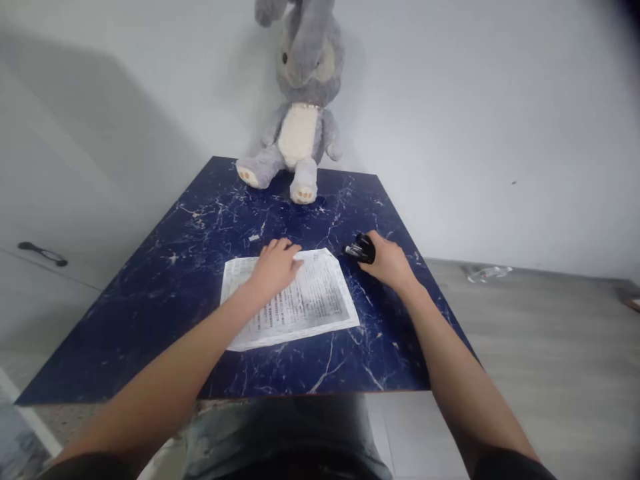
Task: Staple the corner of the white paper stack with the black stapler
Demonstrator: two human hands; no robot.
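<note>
A stack of printed paper sheets [320, 300] lies at a slight slant on the table in front of me. My left hand [275, 268] rests on its far side, fingers stretched out over the upper edge. To the right of the paper, my right hand [387, 261] is closed around a small black stapler [361, 249] with a shiny metal part at its left end. The stapler is apart from the paper's upper right corner. My palm hides its rear end.
The dark blue marbled table [320, 373] has its near edge at my waist. A grey plush rabbit [303, 133] sits at the far end against the white wall. A small white scrap [254, 237] lies beyond the paper. Clear plastic [487, 273] lies on the floor at right.
</note>
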